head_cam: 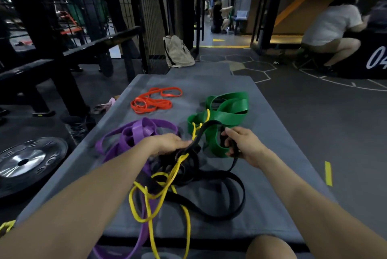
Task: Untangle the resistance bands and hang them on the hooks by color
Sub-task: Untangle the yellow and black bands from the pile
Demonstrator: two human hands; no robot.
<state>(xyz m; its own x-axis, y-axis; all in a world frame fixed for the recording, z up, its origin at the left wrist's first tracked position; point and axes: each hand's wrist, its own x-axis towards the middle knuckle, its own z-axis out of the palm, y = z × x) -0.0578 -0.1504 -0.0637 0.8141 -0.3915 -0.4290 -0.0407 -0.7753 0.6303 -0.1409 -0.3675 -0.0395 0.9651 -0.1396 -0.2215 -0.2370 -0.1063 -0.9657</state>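
Grey mat (261,112) on gym floor, bands spread across it. Right hand (243,143) grips a loop of the black band (234,206), fingers curled round it. Left hand (169,142) reaches into the knot where black, yellow band (150,202) and purple bands (134,133) cross; grip there blurred, cannot tell. Green bands (228,112) lie just beyond the right hand; orange bands (152,101) well apart, far left. Weight plate (27,160) beside mat.

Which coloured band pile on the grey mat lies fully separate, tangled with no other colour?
The thin orange rubber bands, at the far left of the grey mat; purple, yellow, black and green overlap one another.
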